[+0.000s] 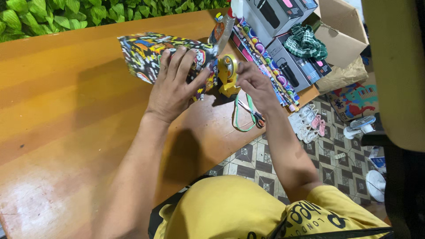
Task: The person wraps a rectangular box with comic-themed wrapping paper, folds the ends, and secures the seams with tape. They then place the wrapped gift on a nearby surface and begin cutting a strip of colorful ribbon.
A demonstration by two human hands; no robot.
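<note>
My left hand (pixel 175 84) lies spread, fingers fanned, pressed flat on a box wrapped in black cartoon-print paper (pixel 150 55) that rests on the orange wooden table (pixel 66 115), toward its far side; my right hand (pixel 254 86) sits just right of it, fingers curled at the yellow tape dispenser (pixel 229 75), though whether they pinch tape I cannot tell; the dispenser stands between both hands, touching the parcel's right end; near my right wrist lie scissors with orange handles (pixel 253 114) and a green loop of cord (pixel 241 117); farther right, rolls of patterned wrapping paper (pixel 265 62) run along the table edge beside grey product boxes (pixel 283 66), a green checked cloth (pixel 304 43) on top; a brown carton (pixel 341 44) stands beyond; green leaves (pixel 66 13) border the table's far side; patterned floor tiles (pixel 336 163) show below at right.
</note>
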